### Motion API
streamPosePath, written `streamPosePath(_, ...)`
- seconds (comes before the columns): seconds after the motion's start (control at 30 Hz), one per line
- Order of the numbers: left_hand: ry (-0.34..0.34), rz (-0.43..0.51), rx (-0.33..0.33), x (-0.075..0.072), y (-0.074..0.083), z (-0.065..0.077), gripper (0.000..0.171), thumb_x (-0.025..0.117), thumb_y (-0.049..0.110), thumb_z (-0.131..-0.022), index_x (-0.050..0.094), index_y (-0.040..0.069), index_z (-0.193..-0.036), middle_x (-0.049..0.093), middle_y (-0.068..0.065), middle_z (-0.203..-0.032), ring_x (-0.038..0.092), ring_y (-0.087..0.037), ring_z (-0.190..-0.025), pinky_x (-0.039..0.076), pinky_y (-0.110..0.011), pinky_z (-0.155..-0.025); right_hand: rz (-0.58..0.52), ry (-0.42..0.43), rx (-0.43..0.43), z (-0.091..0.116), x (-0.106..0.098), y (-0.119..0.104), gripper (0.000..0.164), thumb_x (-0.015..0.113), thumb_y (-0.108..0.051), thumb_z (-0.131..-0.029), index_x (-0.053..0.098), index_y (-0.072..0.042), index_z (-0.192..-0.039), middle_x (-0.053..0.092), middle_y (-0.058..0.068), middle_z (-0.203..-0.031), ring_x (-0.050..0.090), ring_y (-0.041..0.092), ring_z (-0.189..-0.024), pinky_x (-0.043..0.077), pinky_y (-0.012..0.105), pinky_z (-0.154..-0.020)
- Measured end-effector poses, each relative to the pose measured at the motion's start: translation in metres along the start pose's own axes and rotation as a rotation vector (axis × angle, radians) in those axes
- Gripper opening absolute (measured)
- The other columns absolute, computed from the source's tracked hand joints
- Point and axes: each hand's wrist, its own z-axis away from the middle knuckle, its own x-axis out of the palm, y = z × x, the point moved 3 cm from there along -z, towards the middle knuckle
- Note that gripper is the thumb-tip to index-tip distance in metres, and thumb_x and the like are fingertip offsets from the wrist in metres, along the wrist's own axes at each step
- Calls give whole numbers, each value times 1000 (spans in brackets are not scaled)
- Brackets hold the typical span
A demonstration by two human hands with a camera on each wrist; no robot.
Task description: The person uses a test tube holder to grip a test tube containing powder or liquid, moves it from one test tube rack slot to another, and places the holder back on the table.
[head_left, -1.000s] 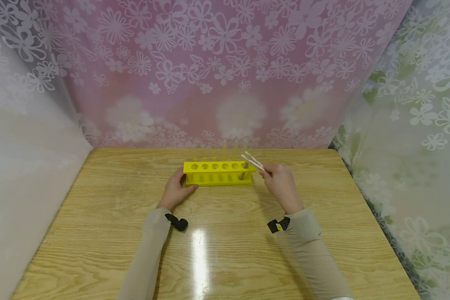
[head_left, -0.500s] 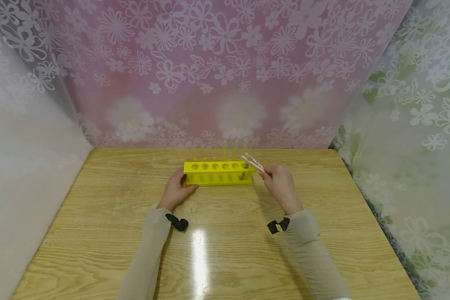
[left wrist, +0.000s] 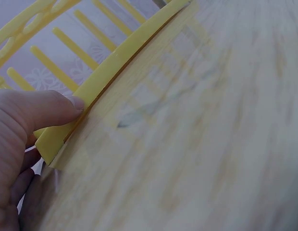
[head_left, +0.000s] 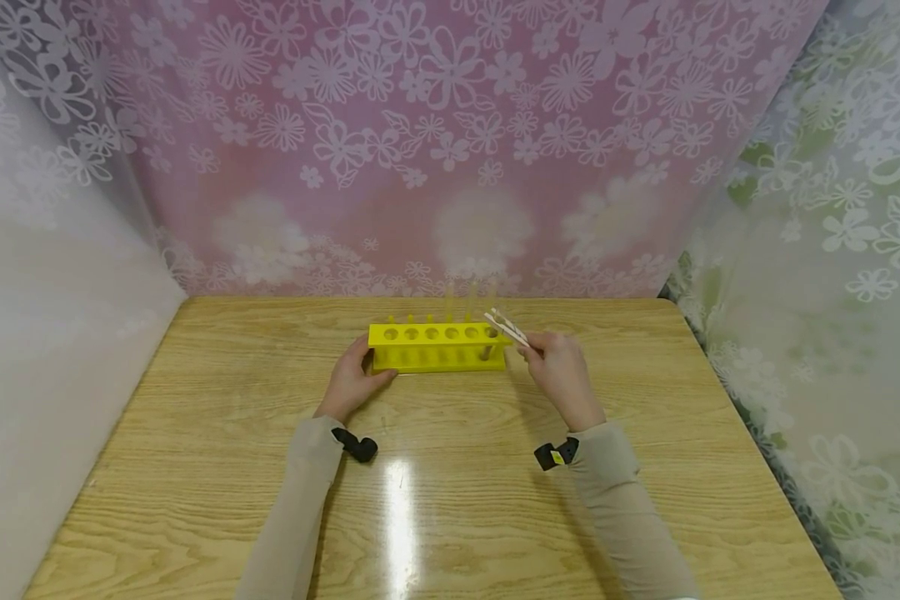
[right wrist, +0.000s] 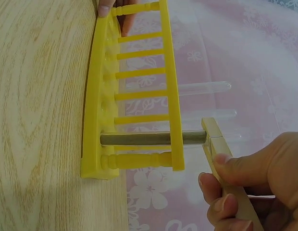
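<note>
A yellow test tube rack [head_left: 437,335] stands on the table, its row of round holes along the top bar. The left hand [head_left: 351,383] grips its left end, with the thumb [left wrist: 57,108] on the front of the base and the other fingers behind. In the rightmost hole stands a test tube [right wrist: 154,138] with grey-brown contents, its upper end above the top bar. A wooden test tube clamp [right wrist: 226,168] is held by the right hand [head_left: 562,375], thumb on one side and fingers curled on the other. In the right wrist view the clamp's tip is at the tube's upper end.
Three clear tubes [right wrist: 206,88] sit upside down on pegs at the rack's back; the left pegs [left wrist: 74,48] are bare. Floral curtains [head_left: 450,150] hang behind and beside the wooden table [head_left: 465,483]. Both wrists carry black cameras [head_left: 557,454].
The tip of the clamp in the right hand has dipped slightly toward the rack. The left hand and the rack hold still.
</note>
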Motion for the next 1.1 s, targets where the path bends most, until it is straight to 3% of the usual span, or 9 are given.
streamPosePath(0.47,2,1,12,1,-2,-1,69,81,19,-84,49,13,-144,49,-10,-145,48,-28,-131,41,-43,-109,40,16,-22,1,-1,-3,22,72,-8,-91,75,3,-110,71,16,-81,43,15,-48,35,29,-44)
streamPosePath(0.67,2,-5,4,1,-3,-1,68,81,19,-84,50,13,-144,48,-9,-145,48,-28,-131,41,-42,-110,49,-21,17,0,0,-2,20,71,-11,-92,75,1,-108,66,10,-72,42,16,-49,35,30,-45)
streamPosePath(1.1,-5,-4,-10,1,-3,-1,70,81,20,-84,48,13,-146,47,-9,-147,46,-27,-133,40,-41,-111,27,-52,68,0,-2,-3,25,68,-15,-95,73,0,-114,67,10,-76,45,17,-49,37,30,-44)
